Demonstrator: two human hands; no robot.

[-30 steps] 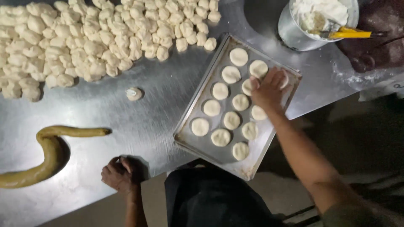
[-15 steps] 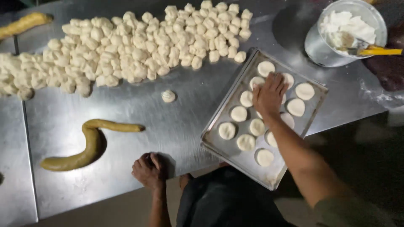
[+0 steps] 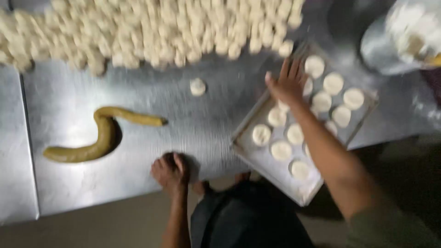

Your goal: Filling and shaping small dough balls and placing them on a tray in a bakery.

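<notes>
a heap of pale dough pieces (image 3: 151,32) lines the far edge of the steel bench (image 3: 92,174), with one stray dough piece (image 3: 198,86) and a curved yellow-green dough rope (image 3: 98,138) nearer. the right hand (image 3: 288,83), fingers spread wide, hovers over the far end of the tray (image 3: 266,160) of flat dough rounds (image 3: 281,150) at the near right edge. the left hand (image 3: 171,172) rests curled on the near edge, well apart from the tray.

view: one, head-worn | aim: steeply down at the counter (image 3: 138,165) | range: near, arm's reach | focus: blurred | shared: none
</notes>
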